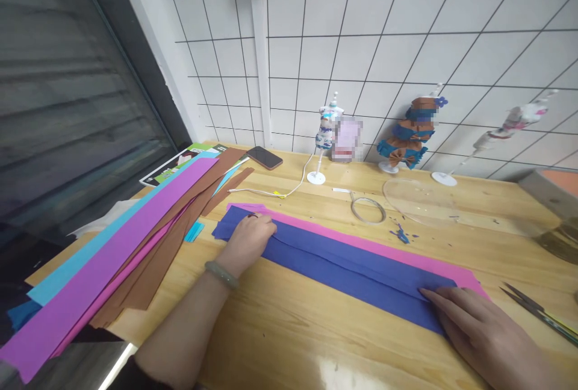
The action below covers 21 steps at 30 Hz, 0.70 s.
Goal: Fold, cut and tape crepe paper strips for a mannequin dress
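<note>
Presses with bent fingers of the left hand on the left end of a dark blue strip, laid flat across the bench and over a bright pink strip, visible along the far edge. Wears a greenish bracelet behind the left hand. Lays the fingers of the right hand on the right end of the dark blue strip, at the long line along its middle. Cannot tell, for both hands, between a pinch and only a press from above. Has scissors just beside the right hand, and on the left side a purple strip, a light blue strip and brown strips, overlapping. Shows farther back a phone, a thin ring and, near the gridded wall, three small dress forms on white stands.
</note>
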{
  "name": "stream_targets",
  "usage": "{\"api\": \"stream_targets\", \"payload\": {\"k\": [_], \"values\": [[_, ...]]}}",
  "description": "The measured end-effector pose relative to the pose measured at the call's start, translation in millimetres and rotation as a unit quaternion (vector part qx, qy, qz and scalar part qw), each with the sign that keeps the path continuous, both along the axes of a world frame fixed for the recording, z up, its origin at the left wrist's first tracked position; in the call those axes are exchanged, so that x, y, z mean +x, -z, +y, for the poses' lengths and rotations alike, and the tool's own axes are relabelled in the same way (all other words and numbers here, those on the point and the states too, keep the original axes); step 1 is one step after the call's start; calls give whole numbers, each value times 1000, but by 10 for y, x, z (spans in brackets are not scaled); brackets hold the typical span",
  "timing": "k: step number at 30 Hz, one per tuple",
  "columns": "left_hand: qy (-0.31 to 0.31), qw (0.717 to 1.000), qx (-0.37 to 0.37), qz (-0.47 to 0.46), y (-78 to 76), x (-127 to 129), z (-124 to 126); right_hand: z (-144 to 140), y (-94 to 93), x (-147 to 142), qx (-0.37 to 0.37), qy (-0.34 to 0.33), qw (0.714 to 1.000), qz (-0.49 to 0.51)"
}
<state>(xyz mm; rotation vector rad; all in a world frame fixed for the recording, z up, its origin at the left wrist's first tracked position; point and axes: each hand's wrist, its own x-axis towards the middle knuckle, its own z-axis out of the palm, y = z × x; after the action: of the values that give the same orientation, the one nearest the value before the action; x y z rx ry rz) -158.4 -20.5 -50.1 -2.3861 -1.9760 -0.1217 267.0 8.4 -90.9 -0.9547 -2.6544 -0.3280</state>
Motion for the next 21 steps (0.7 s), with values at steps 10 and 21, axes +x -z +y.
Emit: {"api": "stream_targets", "payload": {"k": [10,21], "values": [[-59,998,-4,-14,5,-103,9,32,106,74,-5,2,1000,15],[-102,992,-13,-68,-72,-433,12,93,243,187,27,-13,999,-21]]}}
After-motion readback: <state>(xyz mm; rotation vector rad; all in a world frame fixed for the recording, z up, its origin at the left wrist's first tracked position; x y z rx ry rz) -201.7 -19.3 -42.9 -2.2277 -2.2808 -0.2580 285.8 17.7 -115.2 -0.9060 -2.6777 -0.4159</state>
